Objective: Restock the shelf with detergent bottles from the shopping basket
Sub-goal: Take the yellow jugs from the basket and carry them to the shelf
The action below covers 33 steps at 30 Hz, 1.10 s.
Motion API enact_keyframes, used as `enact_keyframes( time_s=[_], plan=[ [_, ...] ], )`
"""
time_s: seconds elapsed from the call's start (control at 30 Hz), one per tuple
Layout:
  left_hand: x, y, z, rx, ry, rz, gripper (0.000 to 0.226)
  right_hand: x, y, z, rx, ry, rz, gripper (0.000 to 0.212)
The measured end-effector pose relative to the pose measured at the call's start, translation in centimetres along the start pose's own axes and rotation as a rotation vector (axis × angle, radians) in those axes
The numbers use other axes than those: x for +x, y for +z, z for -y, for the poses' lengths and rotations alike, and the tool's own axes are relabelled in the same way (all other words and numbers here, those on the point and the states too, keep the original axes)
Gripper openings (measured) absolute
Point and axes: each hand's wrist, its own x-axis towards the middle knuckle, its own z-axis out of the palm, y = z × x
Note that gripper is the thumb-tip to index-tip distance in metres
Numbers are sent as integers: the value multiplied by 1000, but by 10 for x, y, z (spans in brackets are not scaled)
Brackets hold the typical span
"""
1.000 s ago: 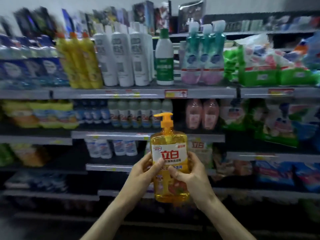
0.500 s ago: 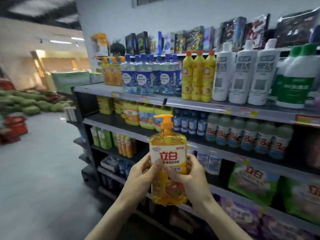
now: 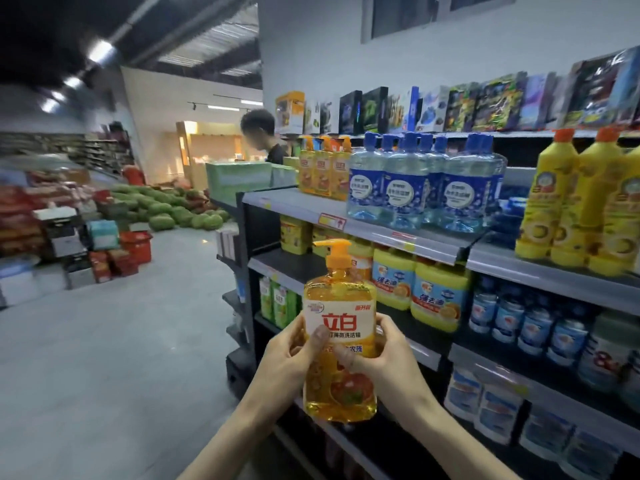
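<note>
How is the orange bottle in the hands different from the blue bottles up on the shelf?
The orange bottle has a pump top; the blue bottles have round blue caps. The orange bottle is held in the air by the left hand and right hand; the blue bottles stand in a group on the shelf. Its label is white with red letters; theirs are blue. All are see-through and upright.

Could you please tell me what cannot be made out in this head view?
- Shopping basket: not identifiable anywhere in the frame.
- Held pump bottle: small label print is covered by the left hand and right hand.
- Price tag on the shelf edge: too small and blurred to read.
- Yellow bottles: cut off by the right edge.
</note>
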Motion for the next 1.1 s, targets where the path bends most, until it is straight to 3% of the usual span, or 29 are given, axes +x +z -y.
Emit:
enact_keyframes(
  time_s=[0.17,0.47,0.77,1.1],
  plan=[
    [77,-35,-1,38,12,-15,32,90,11,1,-74,-57,84,76],
    [217,-102,-6,101,119,-36,39,257,45,4,-137,-168,126,73],
    [350,-196,-20,158,319,51,37,397,101,28,-153,-314,65,70],
    [491,-295,-38,147,564,192,40,524,162,61,-245,-573,-128,83]
  ],
)
